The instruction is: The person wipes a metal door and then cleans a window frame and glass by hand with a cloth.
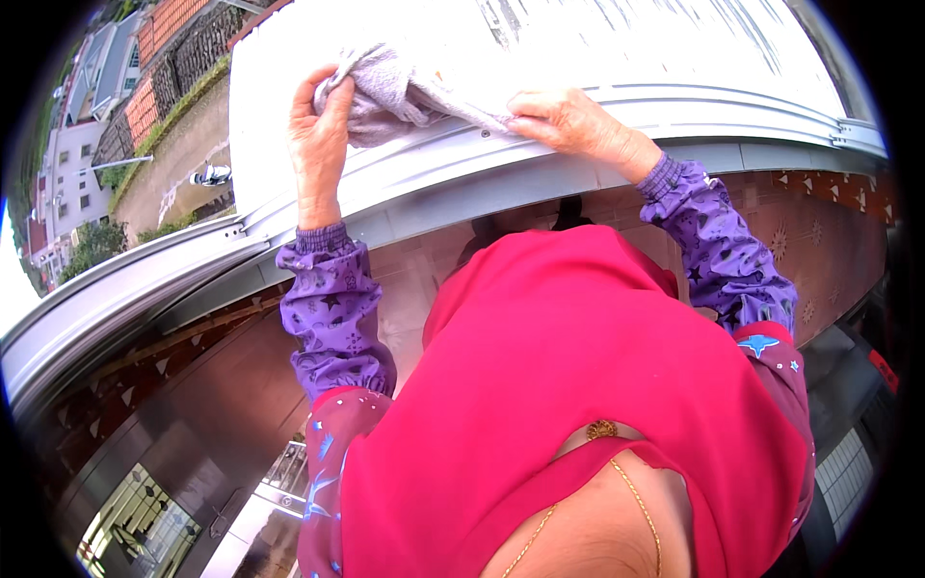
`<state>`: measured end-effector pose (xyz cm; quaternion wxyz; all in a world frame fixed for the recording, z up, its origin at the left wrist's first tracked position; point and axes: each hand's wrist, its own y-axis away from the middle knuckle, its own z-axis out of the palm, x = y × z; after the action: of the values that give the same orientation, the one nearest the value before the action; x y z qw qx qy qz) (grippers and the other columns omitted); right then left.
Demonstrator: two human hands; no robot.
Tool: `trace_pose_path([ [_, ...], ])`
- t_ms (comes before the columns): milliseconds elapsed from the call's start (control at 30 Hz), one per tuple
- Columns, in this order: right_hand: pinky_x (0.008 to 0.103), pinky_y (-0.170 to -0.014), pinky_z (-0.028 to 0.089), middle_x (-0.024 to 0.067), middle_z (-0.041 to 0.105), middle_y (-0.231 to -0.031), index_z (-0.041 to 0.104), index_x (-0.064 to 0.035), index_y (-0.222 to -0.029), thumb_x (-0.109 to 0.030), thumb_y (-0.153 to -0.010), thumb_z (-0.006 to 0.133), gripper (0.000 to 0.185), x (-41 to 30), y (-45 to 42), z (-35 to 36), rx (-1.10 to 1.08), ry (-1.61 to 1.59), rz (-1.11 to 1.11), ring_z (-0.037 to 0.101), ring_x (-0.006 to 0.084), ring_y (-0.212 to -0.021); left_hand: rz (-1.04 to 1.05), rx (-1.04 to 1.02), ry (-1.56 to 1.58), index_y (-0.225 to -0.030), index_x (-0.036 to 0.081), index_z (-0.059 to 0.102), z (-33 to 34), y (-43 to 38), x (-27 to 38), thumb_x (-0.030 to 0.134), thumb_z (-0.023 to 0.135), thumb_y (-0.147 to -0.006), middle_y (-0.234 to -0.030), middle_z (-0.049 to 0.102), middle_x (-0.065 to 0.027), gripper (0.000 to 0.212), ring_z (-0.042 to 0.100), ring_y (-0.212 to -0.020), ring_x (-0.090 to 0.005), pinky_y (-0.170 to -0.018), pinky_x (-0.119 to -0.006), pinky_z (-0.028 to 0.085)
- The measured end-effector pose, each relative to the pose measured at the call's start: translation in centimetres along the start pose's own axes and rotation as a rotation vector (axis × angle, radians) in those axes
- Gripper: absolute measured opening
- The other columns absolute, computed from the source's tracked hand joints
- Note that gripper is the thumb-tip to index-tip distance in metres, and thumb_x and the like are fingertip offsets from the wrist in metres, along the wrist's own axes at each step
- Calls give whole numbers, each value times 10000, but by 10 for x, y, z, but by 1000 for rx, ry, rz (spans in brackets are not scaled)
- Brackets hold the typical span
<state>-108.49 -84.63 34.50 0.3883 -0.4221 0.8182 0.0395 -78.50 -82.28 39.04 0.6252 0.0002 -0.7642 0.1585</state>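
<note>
Between my two hands stretches a crumpled, pale lilac cloth (pixel 386 90). My left hand (pixel 325 126) pinches its bunched end between thumb and fingers. The narrow, drawn-out end of the cloth sits in the fingertips of my right hand (pixel 571 126). Under the cloth runs the pale metal track of a window frame (pixel 462 152), with a white, brightly lit surface (pixel 614 43) beyond it. Folds hide the cloth's underside, and glare washes out much of the white surface. Purple patterned oversleeves (pixel 329 296) cover both my forearms.
Outside at the left, far below, lie a paved yard (pixel 173 173), tiled roofs (pixel 170 25) and a white building (pixel 76 177). On my side of the frame is a wall with pinkish-brown tiles (pixel 816 246). A window rail (pixel 130 282) curves away to the left.
</note>
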Motion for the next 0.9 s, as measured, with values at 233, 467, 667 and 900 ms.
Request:
trace_pose_path([
  [233,355,-866,473,142,575,-1063,533,-7,-1154,-295,-886,610,400,-73,-10,17,-143,304,-147,547,264,-1069,-42,202,-78,-1088,29,640,-34,45,29,81,667,-890,-912,637,-30,206,562,-820,-67,-676,-184,462],
  [467,367,-950,447,183,552,-1234,495,39,-1242,-242,-856,650,502,-62,12,-2,-270,327,-10,516,334,-1149,-117,181,113,-1095,33,642,-35,62,9,87,669,-890,-822,596,29,213,494,-691,-8,-551,-149,386],
  [667,389,-868,452,161,553,-1046,530,31,-1088,-324,-866,626,429,-89,-40,62,-190,354,-185,526,296,-996,-10,289,104,-1090,30,642,-62,41,14,50,680,-871,-850,629,-7,222,561,-749,-56,-620,-172,451],
  [900,381,-844,411,126,524,-973,522,4,-1021,-302,-835,641,377,-121,-97,139,-139,203,-338,513,265,-939,72,394,-134,-1096,3,604,-116,55,15,26,615,-913,-1023,607,-44,185,550,-919,-102,-801,-220,451],
])
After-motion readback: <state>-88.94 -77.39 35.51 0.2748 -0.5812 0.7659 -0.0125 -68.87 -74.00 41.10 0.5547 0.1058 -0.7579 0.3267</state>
